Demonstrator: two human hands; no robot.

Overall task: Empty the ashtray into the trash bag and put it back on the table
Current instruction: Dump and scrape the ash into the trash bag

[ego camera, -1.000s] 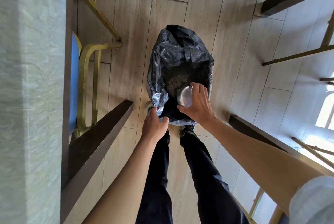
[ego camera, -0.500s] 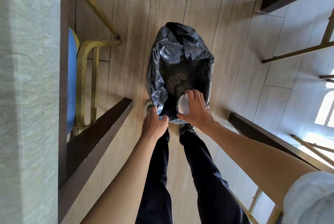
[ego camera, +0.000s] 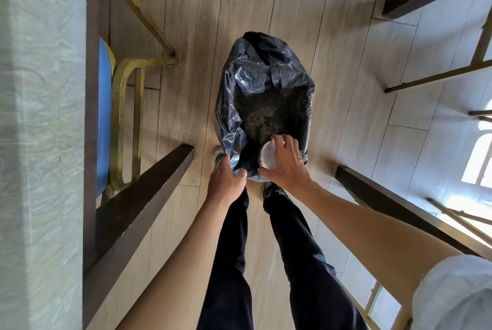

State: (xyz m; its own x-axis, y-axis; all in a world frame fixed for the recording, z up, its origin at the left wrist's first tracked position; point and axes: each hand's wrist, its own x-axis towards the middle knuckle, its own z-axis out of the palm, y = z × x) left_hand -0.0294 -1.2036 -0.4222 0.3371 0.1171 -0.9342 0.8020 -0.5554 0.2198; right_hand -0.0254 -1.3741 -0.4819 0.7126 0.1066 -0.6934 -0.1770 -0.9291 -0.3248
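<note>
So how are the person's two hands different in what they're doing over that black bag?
The left hand pinches the near rim of the black trash bag, holding it open; the right hand grips the pale round ashtray. The left hand sits outside the bag's edge, while the right hand reaches over the opening, ashtray tipped on its side. Both are bare and closed on something.

Both arms bare from hands to above the elbow. Left hand (ego camera: 226, 183), right hand (ego camera: 286, 164): no gloves, no watch. Pale grey-white short sleeve (ego camera: 452, 292) on right upper arm, loosely bunched. Trousers (ego camera: 306, 263) dark, near black, full length, creased at the knee. Dark shoes (ego camera: 274, 191), details unclear.
</note>
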